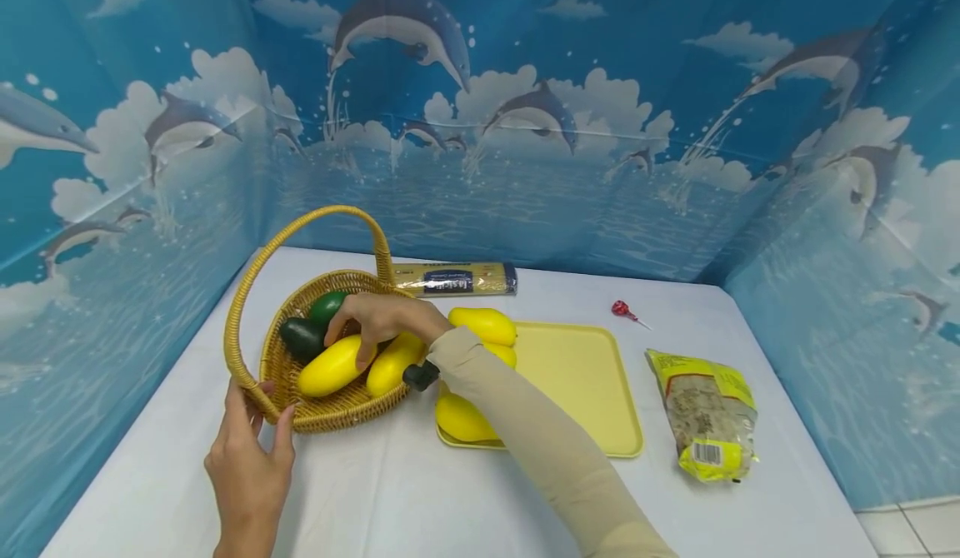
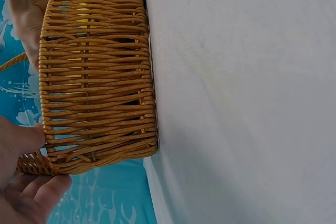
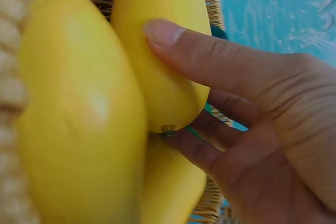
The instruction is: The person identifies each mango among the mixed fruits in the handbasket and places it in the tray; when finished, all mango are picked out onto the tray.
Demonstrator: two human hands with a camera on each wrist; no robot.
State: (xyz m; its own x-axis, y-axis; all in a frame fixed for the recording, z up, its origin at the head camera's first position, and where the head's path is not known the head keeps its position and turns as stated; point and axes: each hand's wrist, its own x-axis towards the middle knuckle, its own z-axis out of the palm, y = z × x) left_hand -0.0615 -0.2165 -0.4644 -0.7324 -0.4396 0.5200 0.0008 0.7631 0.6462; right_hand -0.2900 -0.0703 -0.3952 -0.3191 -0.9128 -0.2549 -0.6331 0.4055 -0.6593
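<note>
The wicker basket (image 1: pixel 341 418) stands on the white worktop (image 1: pixel 360 500), left of the yellow tray (image 1: pixel 577 383), with its arched handle (image 1: pixel 235 325) raised. The left hand (image 1: pixel 251 458) secures the basket at the near-left foot of the handle; its grip is closed on the wicker, thumb on one side and fingers on the other. The right hand (image 1: pixel 371 315) reaches into the basket from the right; its grip holds a yellow mango-shaped fruit (image 1: pixel 328 368), thumb along the upper surface and fingers around the end. This fruit lies inside the basket, beside a second yellow fruit (image 1: pixel 388 368) and near two dark green fruits (image 1: pixel 302 340). Further yellow fruits (image 1: pixel 483 325) rest along the left side of the tray, partly covered by the beige sleeve (image 1: pixel 540 458). A clear-and-yellow roll pack (image 1: pixel 453 280) lies behind the basket and tray. Right of the tray, a red-wrapped lollipop (image 1: pixel 622 310) lies farther back and a filled plastic bag (image 1: pixel 708 412) nearer. A dolphin-print curtain (image 1: pixel 465 191) encloses the worktop.
</note>
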